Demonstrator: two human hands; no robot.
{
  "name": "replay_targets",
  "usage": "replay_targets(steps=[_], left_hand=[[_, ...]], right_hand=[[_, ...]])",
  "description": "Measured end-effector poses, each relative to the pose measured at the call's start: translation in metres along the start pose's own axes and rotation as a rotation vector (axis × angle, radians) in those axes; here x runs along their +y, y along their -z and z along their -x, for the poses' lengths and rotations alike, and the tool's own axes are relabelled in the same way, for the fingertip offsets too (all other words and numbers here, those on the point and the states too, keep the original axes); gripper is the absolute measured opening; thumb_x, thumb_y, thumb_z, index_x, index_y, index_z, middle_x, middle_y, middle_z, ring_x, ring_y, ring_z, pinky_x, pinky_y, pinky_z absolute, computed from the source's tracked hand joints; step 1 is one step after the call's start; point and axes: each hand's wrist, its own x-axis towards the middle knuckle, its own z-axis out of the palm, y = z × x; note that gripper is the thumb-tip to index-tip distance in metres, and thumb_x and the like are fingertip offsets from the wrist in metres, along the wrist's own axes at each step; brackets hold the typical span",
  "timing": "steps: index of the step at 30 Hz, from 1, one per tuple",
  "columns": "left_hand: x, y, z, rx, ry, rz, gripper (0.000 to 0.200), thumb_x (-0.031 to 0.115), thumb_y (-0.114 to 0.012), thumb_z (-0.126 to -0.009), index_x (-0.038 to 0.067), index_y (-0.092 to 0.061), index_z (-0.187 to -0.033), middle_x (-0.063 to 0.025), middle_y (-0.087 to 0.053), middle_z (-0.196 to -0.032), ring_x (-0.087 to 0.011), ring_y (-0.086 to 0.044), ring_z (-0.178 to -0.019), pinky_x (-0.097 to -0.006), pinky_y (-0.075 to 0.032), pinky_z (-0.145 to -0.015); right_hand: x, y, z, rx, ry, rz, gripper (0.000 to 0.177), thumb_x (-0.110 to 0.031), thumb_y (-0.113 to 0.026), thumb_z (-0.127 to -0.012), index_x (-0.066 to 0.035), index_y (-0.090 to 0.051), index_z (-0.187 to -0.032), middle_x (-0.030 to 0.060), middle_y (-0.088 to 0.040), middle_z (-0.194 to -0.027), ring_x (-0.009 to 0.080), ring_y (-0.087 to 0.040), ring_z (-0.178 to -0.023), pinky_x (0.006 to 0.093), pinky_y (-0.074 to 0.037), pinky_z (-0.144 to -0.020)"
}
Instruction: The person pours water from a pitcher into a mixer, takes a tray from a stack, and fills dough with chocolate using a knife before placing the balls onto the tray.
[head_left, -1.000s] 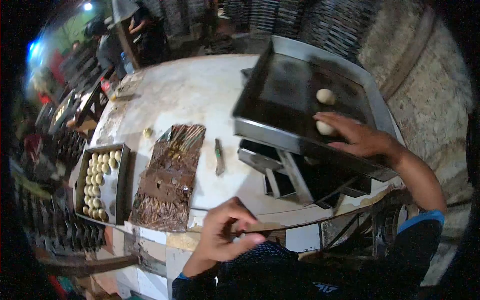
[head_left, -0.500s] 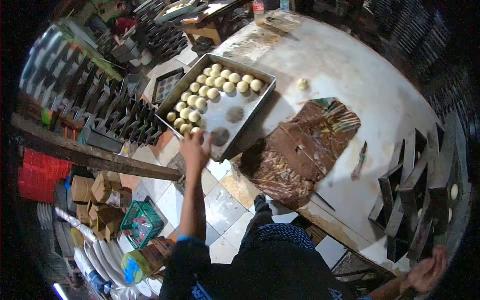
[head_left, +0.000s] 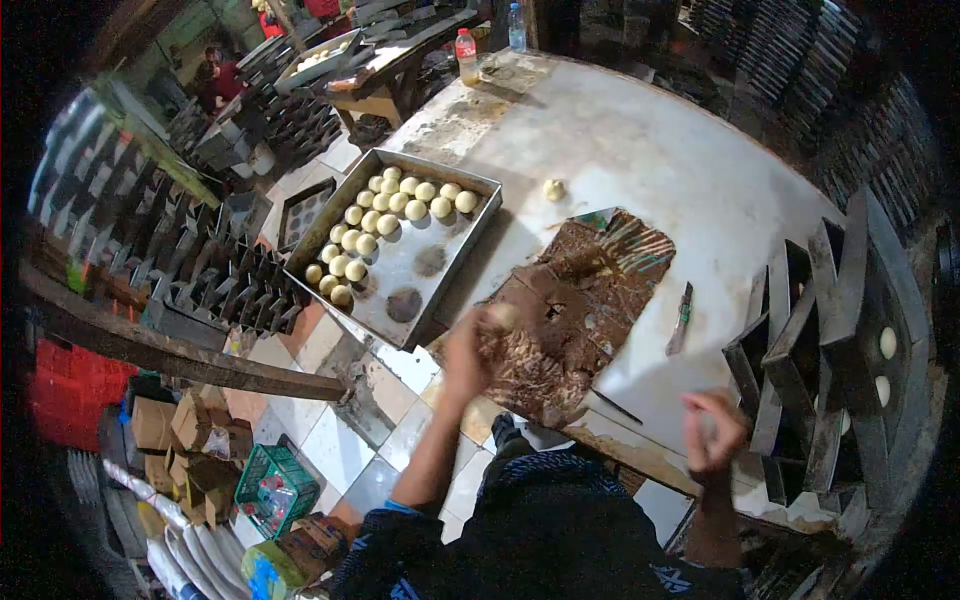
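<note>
Dough ball (head_left: 503, 316) in left hand (head_left: 468, 350); bottle (head_left: 466, 57) label too small to read.

A small bakery workshop, busy and dimly lit.
A metal tray (head_left: 440, 255) of pale dough balls (head_left: 400, 205) sits on a big floured white desk (head_left: 640, 150). Dark baking pans (head_left: 230, 285) are stacked beside it, and more stacks (head_left: 800, 50) line the back wall above a worn tiled floor (head_left: 340, 430).
</note>
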Motion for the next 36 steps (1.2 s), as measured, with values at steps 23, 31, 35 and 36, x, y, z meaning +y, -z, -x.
replay_targets(steps=[23,31,35,36], left_hand=[[0.122,-0.151,0.183,-0.282,-0.139,0.135,0.055,0.037,-0.052,-0.094,-0.003,-0.045,-0.131,-0.0235,-0.046,-0.131,-0.0293,-0.045,-0.121,-0.0358,-0.041,-0.095],[0.066,-0.006,0.246,0.085,0.289,0.696,0.035,0.026,-0.05,-0.097,-0.005,-0.056,-0.113,-0.0114,-0.062,-0.111,-0.0203,-0.058,-0.104,-0.0363,-0.044,-0.092],[0.052,0.018,0.259,0.036,0.481,0.961,0.04,0.031,-0.052,-0.095,-0.006,-0.056,-0.11,-0.0151,-0.062,-0.108,-0.0262,-0.063,-0.096,-0.0369,-0.049,-0.09],[0.044,0.025,0.26,0.013,0.544,1.016,0.045,0.032,-0.052,-0.095,-0.009,-0.053,-0.114,-0.0192,-0.06,-0.115,-0.0294,-0.062,-0.102,-0.0388,-0.049,-0.093]], right_hand=[[-0.014,-0.074,0.066,0.329,0.046,-0.377,0.033,-0.033,-0.056,-0.09,-0.001,-0.062,-0.09,0.0099,-0.061,-0.072,0.0248,-0.061,-0.061,0.0317,-0.047,-0.056],[-0.108,-0.176,0.061,-0.064,0.073,-0.546,0.038,-0.033,-0.044,-0.095,0.001,-0.06,-0.103,0.0204,-0.049,-0.1,0.0319,-0.053,-0.095,0.04,-0.044,-0.084],[-0.118,-0.19,0.082,-0.243,-0.054,-0.62,0.041,-0.036,-0.046,-0.094,0.0,-0.066,-0.091,0.0136,-0.058,-0.087,0.0227,-0.059,-0.081,0.0338,-0.047,-0.071],[-0.111,-0.189,0.084,-0.303,-0.138,-0.736,0.042,-0.037,-0.047,-0.094,0.0,-0.067,-0.089,0.0125,-0.061,-0.084,0.0216,-0.06,-0.077,0.0329,-0.047,-0.069]])
